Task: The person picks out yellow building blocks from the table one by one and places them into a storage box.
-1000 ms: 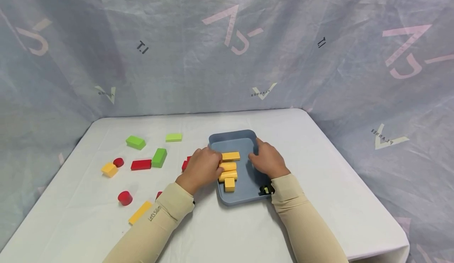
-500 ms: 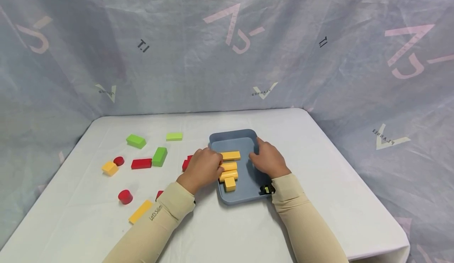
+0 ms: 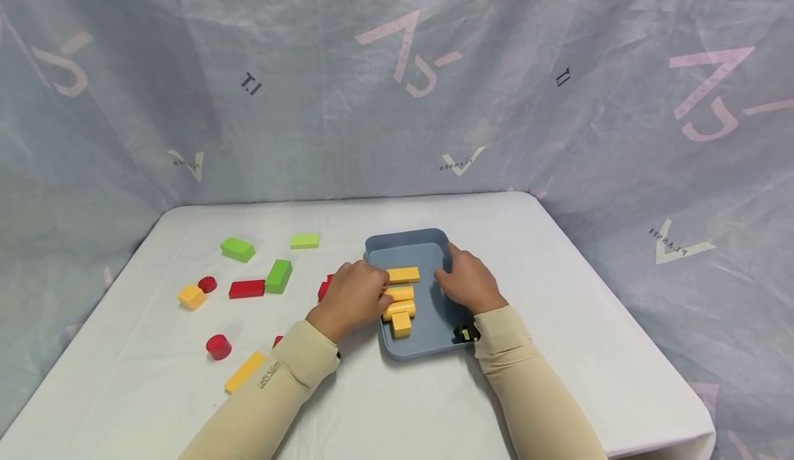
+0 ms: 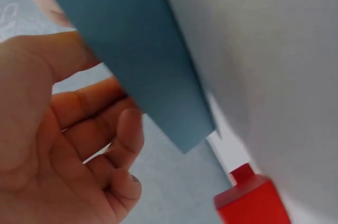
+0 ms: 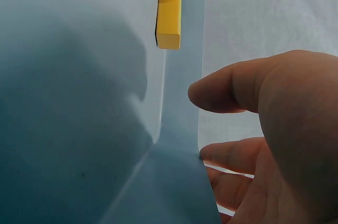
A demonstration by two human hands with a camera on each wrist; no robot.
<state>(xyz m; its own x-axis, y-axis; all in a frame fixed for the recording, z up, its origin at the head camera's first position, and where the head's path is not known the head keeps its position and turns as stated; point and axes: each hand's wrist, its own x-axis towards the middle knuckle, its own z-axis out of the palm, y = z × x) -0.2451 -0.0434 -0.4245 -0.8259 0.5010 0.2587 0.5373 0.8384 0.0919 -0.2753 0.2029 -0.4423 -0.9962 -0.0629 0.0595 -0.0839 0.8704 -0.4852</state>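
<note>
A blue-grey tray (image 3: pixel 406 237) stands between my hands. My left hand (image 3: pixel 353 298) grips its left wall, fingers curled over the rim; in the left wrist view fingers (image 4: pixel 68 57) pass behind the tray wall. My right hand (image 3: pixel 473 284) holds the opposite wall near the far corner, its thumb (image 5: pixel 211 93) on the inner side and the other fingers outside. Along the tray's left side lie a yellow rectangular block (image 3: pixel 404 275), two yellow cylinders (image 3: pixel 402 294) and a yellow cube (image 3: pixel 401 325). The left hand partly covers the cylinders' ends.
Left of the tray lie green blocks (image 3: pixel 278 276), a flat red block (image 3: pixel 247 289), red cylinders (image 3: pixel 218 346), a yellow cube (image 3: pixel 191 297) and a long yellow block (image 3: pixel 245 371). Red blocks (image 4: pixel 251 203) sit close beside the tray. A small black device (image 3: pixel 466 333) is at the right wrist.
Both hands keep their places on the tray. The yellow cube in the tray has turned slightly; the rest shifts only a little with the head camera.
</note>
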